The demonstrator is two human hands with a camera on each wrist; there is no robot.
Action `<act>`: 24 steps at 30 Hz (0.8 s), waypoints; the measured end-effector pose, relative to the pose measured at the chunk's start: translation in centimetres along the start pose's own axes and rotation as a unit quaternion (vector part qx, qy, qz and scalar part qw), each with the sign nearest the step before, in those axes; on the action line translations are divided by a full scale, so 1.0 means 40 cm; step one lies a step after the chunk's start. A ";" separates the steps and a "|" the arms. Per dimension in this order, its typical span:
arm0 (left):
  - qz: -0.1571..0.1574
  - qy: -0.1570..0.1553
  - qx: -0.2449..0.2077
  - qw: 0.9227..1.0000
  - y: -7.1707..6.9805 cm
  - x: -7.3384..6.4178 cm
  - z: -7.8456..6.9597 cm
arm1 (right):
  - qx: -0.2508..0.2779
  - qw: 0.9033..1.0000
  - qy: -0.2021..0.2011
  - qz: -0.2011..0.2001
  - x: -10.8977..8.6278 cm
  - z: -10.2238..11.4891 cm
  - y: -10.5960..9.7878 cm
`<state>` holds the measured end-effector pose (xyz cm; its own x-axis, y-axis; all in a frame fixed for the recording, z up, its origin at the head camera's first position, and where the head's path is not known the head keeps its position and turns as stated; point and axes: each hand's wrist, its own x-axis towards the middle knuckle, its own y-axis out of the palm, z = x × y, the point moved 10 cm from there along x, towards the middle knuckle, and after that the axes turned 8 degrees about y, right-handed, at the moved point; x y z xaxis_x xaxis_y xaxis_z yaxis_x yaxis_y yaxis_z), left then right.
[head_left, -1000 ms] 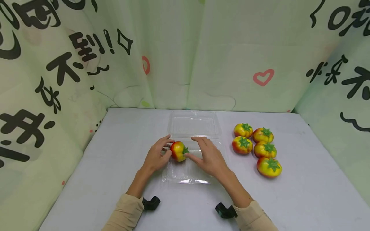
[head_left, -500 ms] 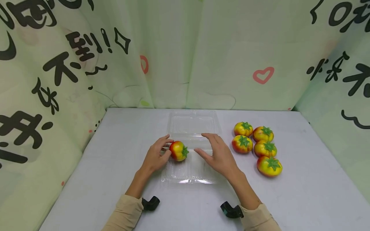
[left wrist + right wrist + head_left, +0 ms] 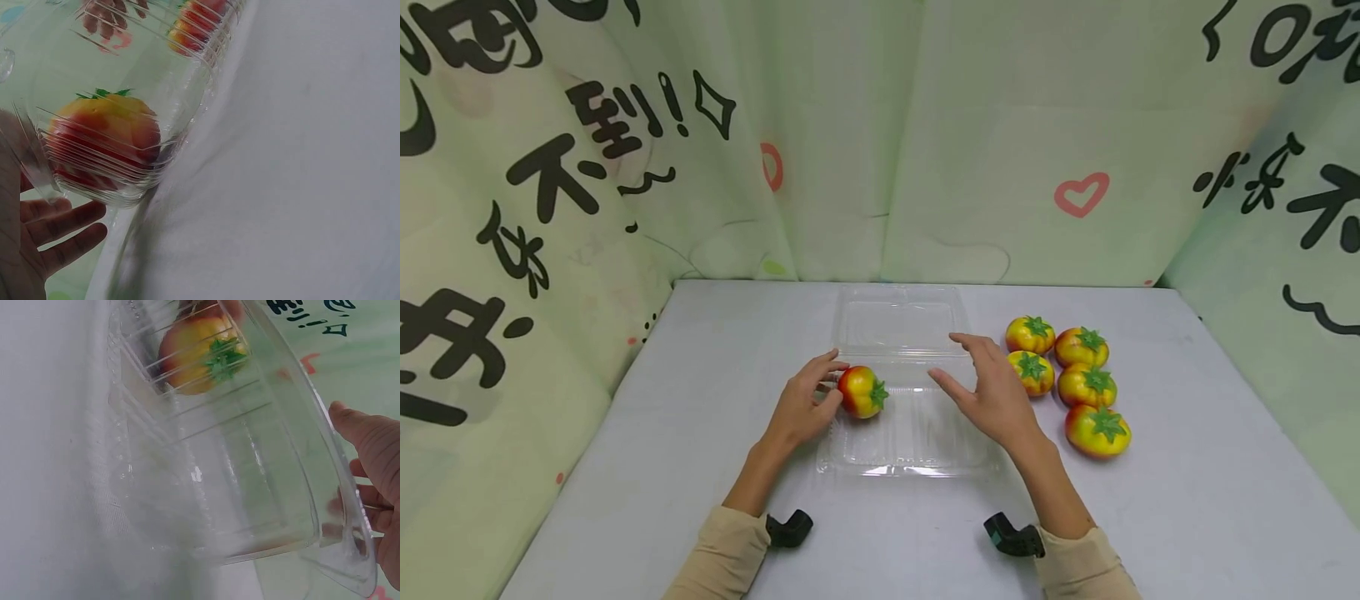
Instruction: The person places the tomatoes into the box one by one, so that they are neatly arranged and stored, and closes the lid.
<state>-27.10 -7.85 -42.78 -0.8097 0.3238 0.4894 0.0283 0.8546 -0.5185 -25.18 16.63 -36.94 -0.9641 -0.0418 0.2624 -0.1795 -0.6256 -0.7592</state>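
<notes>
A clear plastic clamshell box lies open on a white tabletop, its lid laid back toward 12 o'clock and one red-and-yellow tomato resting in the base at about 10 o'clock, its green leafy calyx turned to 3 o'clock. Five matching tomatoes sit on the table between 2 and 3 o'clock of the box, two in the nearer column and three in the farther. A pale green curtain, printed with black characters and a red heart, rises behind the table and along both sides. In the left wrist view, the box's ribbed wall stands in front of the fruit; in the head view, the right hand covers part of the lower tomato in the nearer column. That hand hangs over the box's 3 o'clock edge, thumb and fingers wide apart, grasping nothing. The left hand is at 9 o'clock of the boxed tomato, fingers loosely bowed and thumb parted from them, tips close to the fruit; whether they touch it cannot be told. Forearms in tan sleeves reach in from 7 and 5 o'clock.
</notes>
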 end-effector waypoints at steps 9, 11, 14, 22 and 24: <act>-0.001 0.005 0.001 1.000 0.000 0.002 0.001 | -0.006 1.000 0.015 -0.003 0.008 -0.023 -0.011; -0.001 0.006 0.003 1.000 0.000 0.001 0.001 | -0.008 1.000 0.017 -0.003 0.009 -0.026 -0.014; -0.002 0.006 0.006 1.000 -0.001 0.001 0.000 | -0.008 1.000 0.018 -0.003 0.010 -0.030 -0.017; 0.001 0.000 0.008 1.000 0.000 -0.001 0.000 | -0.012 1.000 0.023 -0.002 0.012 -0.044 -0.025; 0.002 -0.001 0.008 1.000 0.000 -0.002 0.000 | -0.017 0.999 0.028 -0.001 0.012 -0.049 -0.027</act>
<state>-27.05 -7.88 -42.83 -0.8112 0.3260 0.4855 0.0224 0.8469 -0.5312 -25.84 18.82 -37.17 -0.9729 0.0039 0.2311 -0.1873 -0.5994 -0.7782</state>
